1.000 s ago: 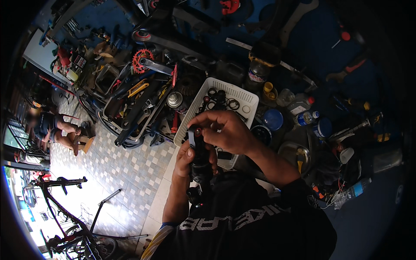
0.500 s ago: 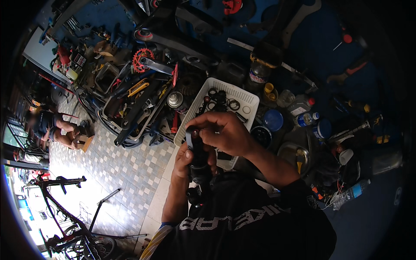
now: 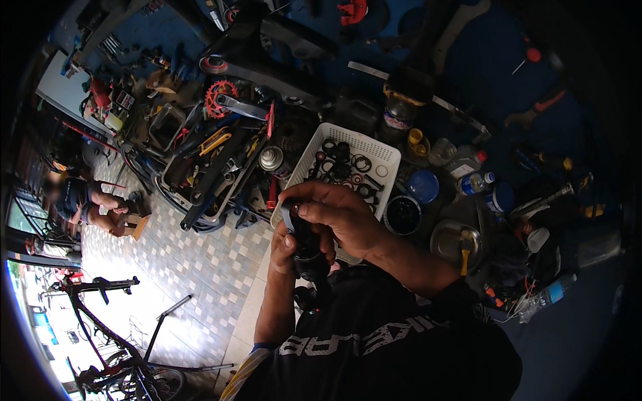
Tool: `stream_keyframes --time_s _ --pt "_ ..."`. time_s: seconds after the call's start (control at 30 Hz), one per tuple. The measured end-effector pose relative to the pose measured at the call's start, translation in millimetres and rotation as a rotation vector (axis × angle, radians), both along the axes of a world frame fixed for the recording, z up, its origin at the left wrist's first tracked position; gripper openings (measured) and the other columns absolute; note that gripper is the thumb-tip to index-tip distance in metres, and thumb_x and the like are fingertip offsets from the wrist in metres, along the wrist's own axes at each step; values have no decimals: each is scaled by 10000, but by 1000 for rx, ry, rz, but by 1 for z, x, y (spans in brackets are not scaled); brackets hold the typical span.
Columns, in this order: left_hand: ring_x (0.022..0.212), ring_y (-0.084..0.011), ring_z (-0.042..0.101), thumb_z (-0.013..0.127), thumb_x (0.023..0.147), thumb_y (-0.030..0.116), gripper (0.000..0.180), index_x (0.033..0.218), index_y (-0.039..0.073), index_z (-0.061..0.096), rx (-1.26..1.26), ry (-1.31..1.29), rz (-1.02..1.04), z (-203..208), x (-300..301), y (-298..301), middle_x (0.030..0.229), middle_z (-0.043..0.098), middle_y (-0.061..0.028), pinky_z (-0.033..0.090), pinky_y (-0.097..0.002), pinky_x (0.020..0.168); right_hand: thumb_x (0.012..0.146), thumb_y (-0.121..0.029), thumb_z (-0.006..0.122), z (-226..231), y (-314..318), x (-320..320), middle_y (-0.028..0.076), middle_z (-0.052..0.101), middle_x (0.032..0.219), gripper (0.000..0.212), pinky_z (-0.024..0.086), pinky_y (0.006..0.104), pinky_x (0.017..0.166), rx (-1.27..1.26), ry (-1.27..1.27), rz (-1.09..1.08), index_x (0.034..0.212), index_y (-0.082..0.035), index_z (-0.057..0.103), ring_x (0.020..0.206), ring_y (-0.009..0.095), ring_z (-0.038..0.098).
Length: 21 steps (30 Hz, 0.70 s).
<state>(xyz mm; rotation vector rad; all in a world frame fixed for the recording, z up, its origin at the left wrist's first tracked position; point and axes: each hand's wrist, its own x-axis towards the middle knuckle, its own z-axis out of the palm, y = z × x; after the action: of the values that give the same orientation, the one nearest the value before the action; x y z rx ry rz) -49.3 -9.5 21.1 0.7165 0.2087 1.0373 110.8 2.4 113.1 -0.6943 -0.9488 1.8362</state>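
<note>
A black cylindrical bicycle part [image 3: 309,266], apparently a rear shock, stands roughly upright in front of my chest. My left hand [image 3: 283,252] is wrapped round its upper body, thumb on the near side. From the right, my right hand [image 3: 348,217] closes its fingers on the part's top end, where a dark curved piece shows. The fingers partly hide that end. Just beyond my hands is a white perforated plastic basket [image 3: 382,146] holding black rings, seals and other small parts [image 3: 341,152].
Left of the basket are a spray can [image 3: 271,158] and a tray of tools [image 3: 214,150]. Rightward stand a dark tub [image 3: 402,214], a blue lid [image 3: 422,186], bottles [image 3: 475,182] and a metal pan with a brush [image 3: 464,247]. Another person [image 3: 90,200] sits far left, above a bike frame [image 3: 87,321].
My right hand has shifted slightly at the part's top, its fingers less curled. More small parts show in the basket. The view has moved a little.
</note>
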Motion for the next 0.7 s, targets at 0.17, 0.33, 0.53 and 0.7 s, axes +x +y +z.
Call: stream_keyframes --time_s 0.17,0.33,0.53,0.7 --pt "657 -333 696 723 876 502 601 1077 -45 577 26 42 20 4 0 -1 797 638 -213 604 -405 580 965 -178 624 1 -1 1 1 603 812 364 513 153 467 -21 35 3 1273 15 623 650 27 561" --pt "678 -322 706 733 873 483 601 1100 -55 588 101 119 44 1 -4 1 818 664 -210 604 -390 604 935 -167 612 -4 0 2 16 611 826 358 513 159 461 -52 46 22 1243 14 628 649 37 572" --pt "708 -316 714 742 867 442 570 1108 -59 613 160 167 26 -4 -9 2 839 691 -203 606 -400 638 915 -145 571 -10 0 5 35 629 878 346 524 189 464 -72 17 70 1218 16 620 676 74 618" --pt "705 -297 712 722 886 424 538 1100 -59 618 180 166 44 -6 -11 1 844 689 -196 599 -383 641 935 -163 600 -9 0 7 44 657 943 342 553 200 544 18 -65 93 1230 10 618 735 78 641"
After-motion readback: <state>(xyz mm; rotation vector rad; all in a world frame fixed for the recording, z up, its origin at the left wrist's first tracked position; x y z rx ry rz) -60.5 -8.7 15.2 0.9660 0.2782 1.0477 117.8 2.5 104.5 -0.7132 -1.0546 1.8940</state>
